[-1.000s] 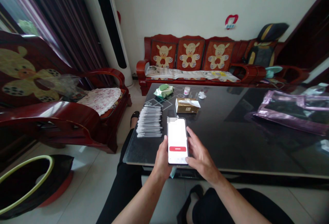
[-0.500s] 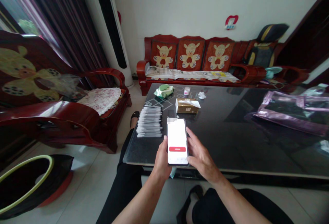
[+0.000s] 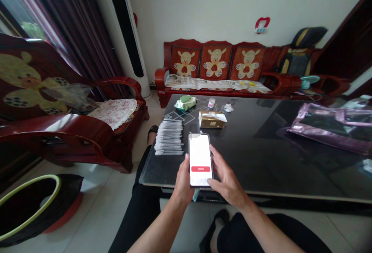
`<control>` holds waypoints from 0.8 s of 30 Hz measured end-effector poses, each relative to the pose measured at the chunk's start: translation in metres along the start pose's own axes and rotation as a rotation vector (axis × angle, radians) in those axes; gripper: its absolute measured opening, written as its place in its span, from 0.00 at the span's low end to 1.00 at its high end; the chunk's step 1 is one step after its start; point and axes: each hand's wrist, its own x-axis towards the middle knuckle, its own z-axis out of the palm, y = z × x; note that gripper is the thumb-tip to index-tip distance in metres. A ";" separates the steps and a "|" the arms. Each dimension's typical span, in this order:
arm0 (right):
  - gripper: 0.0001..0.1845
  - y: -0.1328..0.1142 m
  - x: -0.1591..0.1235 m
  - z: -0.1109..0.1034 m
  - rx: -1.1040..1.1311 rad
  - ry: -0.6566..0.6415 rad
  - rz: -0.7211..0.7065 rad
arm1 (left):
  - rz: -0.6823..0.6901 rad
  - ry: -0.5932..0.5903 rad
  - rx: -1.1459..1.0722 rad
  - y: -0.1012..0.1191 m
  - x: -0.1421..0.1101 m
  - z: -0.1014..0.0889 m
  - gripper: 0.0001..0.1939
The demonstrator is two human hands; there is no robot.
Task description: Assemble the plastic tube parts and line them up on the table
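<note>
A smartphone (image 3: 200, 154) is held upright over the near edge of the dark table (image 3: 261, 160); its lit white screen carries a red button low down. My left hand (image 3: 183, 181) grips its left side, thumb along the edge. My right hand (image 3: 228, 179) holds the right side, with the thumb over the screen's lower right corner and fingers partly hidden behind. Just left of the phone lies a row of several pens (image 3: 169, 136) with whitish barrels. Behind the phone sits a gold tissue box (image 3: 212, 120).
Farther back stand a green wipes pack (image 3: 186, 103), a small white tub (image 3: 211, 103) and crumpled tissue (image 3: 229, 107). A purple-edged clear bag (image 3: 331, 127) lies at right. A bin (image 3: 58, 206) stands on the floor at left, near a wooden armchair (image 3: 95, 136).
My right thumb has shifted slightly left, from the phone's edge onto the lower corner of the screen. Both hands keep holding the phone in nearly the same place.
</note>
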 end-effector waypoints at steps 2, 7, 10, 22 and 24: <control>0.44 0.000 0.000 0.000 0.025 0.002 0.007 | -0.004 0.001 0.000 0.000 0.000 0.000 0.24; 0.44 0.001 0.001 0.000 0.043 0.004 0.006 | -0.004 -0.018 0.003 -0.001 0.001 -0.001 0.25; 0.44 0.001 0.001 -0.001 0.072 -0.002 0.010 | -0.010 -0.026 0.006 -0.002 0.001 -0.002 0.25; 0.37 0.002 0.003 -0.007 0.117 0.082 0.051 | -0.022 -0.038 -0.035 -0.004 0.000 -0.002 0.23; 0.36 0.004 0.003 -0.009 0.105 0.108 0.048 | -0.035 -0.032 -0.046 -0.004 0.000 -0.002 0.23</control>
